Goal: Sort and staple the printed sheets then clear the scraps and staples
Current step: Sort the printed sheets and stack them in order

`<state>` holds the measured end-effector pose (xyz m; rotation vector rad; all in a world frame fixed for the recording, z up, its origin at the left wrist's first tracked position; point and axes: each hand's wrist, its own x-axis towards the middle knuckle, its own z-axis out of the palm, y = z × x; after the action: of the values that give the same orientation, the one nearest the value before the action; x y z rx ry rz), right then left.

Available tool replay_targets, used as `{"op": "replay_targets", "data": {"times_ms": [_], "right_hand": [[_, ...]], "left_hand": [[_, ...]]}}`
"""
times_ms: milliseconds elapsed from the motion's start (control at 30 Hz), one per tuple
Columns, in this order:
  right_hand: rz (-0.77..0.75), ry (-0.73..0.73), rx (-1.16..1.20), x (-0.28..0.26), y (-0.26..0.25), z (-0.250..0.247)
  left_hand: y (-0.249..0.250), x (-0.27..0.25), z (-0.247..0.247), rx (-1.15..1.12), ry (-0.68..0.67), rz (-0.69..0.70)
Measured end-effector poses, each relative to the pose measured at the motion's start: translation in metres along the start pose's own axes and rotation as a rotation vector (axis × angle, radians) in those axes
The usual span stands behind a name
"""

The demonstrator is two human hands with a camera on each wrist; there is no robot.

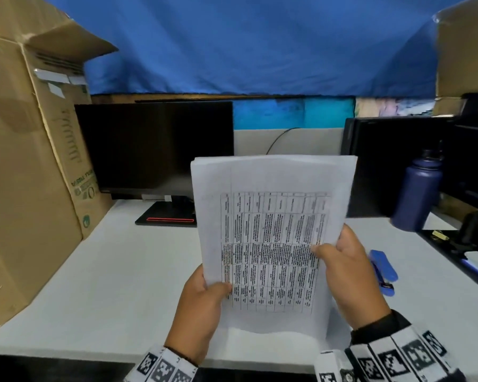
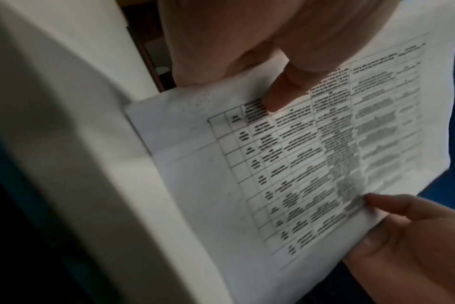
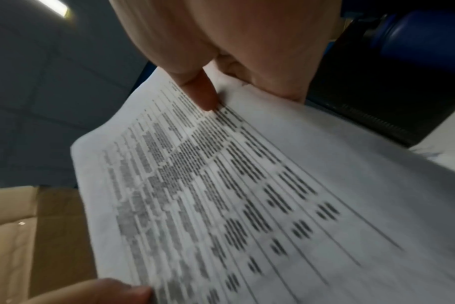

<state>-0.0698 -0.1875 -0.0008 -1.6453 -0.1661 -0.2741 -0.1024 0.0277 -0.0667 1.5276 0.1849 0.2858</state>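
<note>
A stack of printed sheets (image 1: 271, 230) with a table of text stands upright above the white desk (image 1: 116, 285), its lower edge near the desk's front. My left hand (image 1: 204, 299) pinches the stack's left edge, thumb on the front. My right hand (image 1: 340, 260) pinches the right edge the same way. The left wrist view shows the sheets (image 2: 312, 154) with my left hand's thumb (image 2: 286, 94) pressed on the print. In the right wrist view my right hand's thumb (image 3: 200, 92) lies on the sheets (image 3: 247, 205). A blue stapler (image 1: 382, 267) lies on the desk just right of my right hand.
A dark monitor (image 1: 155, 150) stands behind the sheets. Tall cardboard boxes (image 1: 25, 161) line the left side. A dark blue bottle (image 1: 417, 194) stands at the right, in front of a black machine (image 1: 392, 161). A black tray (image 1: 458, 252) with small items lies at the far right.
</note>
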Motion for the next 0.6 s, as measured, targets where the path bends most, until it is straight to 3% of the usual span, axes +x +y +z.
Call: {"op": "replay_targets", "data": {"times_ms": [133,333,433,600], "right_hand": [[0.091,-0.015,-0.025,-0.006,0.016,0.008],[0.063,-0.01,-0.022,-0.007,0.016,0.009],[0.107,-0.009,-0.02,-0.009,0.023,0.012],[0.174,-0.009,-0.02,-0.007,0.034,0.014]], "left_hand": [[-0.02,-0.004,0.0,0.0,0.022,-0.074],[-0.022,-0.003,-0.001,0.001,0.101,-0.063],[-0.025,-0.006,-0.001,0.018,0.045,-0.104],[-0.024,-0.006,0.001,0.173,0.1,0.017]]}}
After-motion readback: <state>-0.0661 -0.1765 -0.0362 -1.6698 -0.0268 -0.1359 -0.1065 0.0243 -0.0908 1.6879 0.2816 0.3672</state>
